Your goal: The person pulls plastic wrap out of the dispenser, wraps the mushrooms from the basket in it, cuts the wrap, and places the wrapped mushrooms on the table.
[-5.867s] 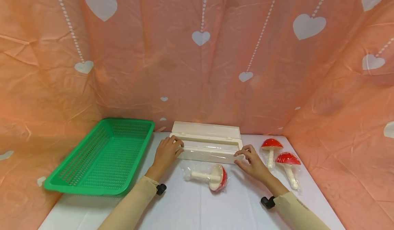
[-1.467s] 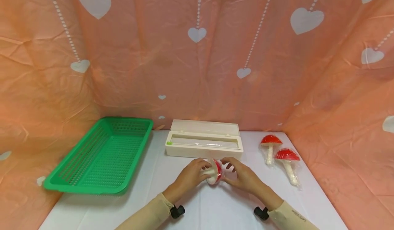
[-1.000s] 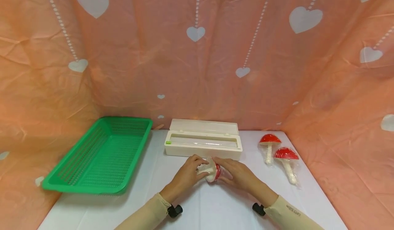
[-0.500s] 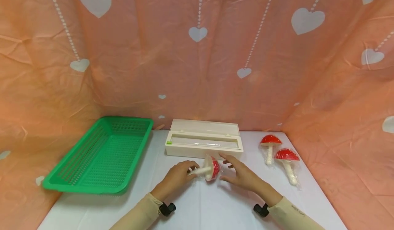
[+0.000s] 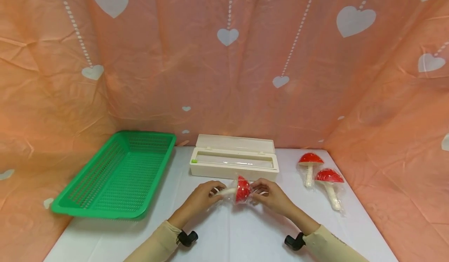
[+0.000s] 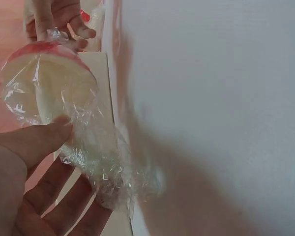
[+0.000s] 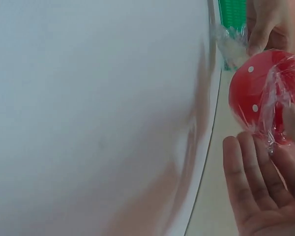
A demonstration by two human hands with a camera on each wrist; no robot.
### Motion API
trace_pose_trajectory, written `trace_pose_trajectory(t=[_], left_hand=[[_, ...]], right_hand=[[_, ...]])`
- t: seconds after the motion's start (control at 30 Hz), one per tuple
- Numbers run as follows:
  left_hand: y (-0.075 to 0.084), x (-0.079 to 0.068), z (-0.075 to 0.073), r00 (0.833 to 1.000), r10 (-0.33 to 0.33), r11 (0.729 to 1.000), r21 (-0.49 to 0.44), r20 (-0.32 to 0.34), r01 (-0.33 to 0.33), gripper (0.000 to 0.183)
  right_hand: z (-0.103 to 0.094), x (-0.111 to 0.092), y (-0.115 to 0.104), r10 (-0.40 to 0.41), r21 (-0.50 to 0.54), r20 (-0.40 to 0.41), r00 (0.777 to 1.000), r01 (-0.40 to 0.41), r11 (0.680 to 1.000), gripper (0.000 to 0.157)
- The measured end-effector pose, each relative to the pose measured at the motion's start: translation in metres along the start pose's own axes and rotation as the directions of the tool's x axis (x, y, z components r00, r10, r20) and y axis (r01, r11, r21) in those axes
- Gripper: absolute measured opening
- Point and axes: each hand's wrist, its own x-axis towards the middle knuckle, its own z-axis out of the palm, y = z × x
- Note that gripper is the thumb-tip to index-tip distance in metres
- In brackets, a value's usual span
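Observation:
A toy mushroom [image 5: 243,189] with a white-dotted red cap lies sideways between the hands, wrapped in clear, crinkled cling film [image 6: 105,169]. My left hand [image 5: 201,195] pinches its pale stem, thumb on the near side and fingers behind, as the left wrist view shows. At the cap end, my right hand [image 5: 271,195] pinches the gathered film over the dotted top [image 7: 255,88], fingers extended below it. Just behind stands a cream cling film dispenser [image 5: 235,172] with its lid [image 5: 235,142] raised, a film strip across its opening and a green slider at its left.
A green plastic basket [image 5: 165,176] sits at the left. To the right lie two film-wrapped red mushrooms, one farther back [image 5: 310,159] and one nearer [image 5: 329,176]. White cloth covers the table [image 5: 252,234]; an orange heart-print curtain [image 5: 245,98] encloses it.
Earlier both hands were at the dispenser and the mushroom lay in front. Since then the mushroom was picked up and turned, and my right hand has come from beside the cap to its film.

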Motion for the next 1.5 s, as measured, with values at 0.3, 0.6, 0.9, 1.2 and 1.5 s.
trace_pose_trajectory(t=[0.3,0.6,0.9,1.2,1.5], left_hand=[[0.003,0.001,-0.001,1.0,-0.005,0.999,-0.048,-0.016,0.004,0.022],[0.002,0.0,-0.003,0.999,-0.038,0.996,-0.083,-0.002,0.038,0.023],[0.006,-0.003,-0.003,0.999,-0.034,0.994,-0.104,0.037,0.038,0.025],[0.015,-0.008,0.003,0.99,-0.112,0.969,-0.212,0.091,0.129,0.033],[0.032,-0.021,0.022,0.983,-0.163,0.951,-0.251,0.081,0.178,0.04]], right_hand=[[0.001,0.001,0.001,-0.026,0.115,-0.042,0.999,0.031,0.993,0.036],[0.006,0.001,-0.001,-0.001,0.132,-0.017,1.0,0.003,0.991,0.052],[0.01,0.005,0.001,-0.006,0.126,-0.1,0.995,0.018,0.992,0.037],[0.016,0.006,-0.001,-0.013,0.251,-0.042,0.999,0.023,0.968,0.046],[0.017,0.008,0.001,-0.023,0.206,0.04,0.999,0.014,0.978,0.043]])
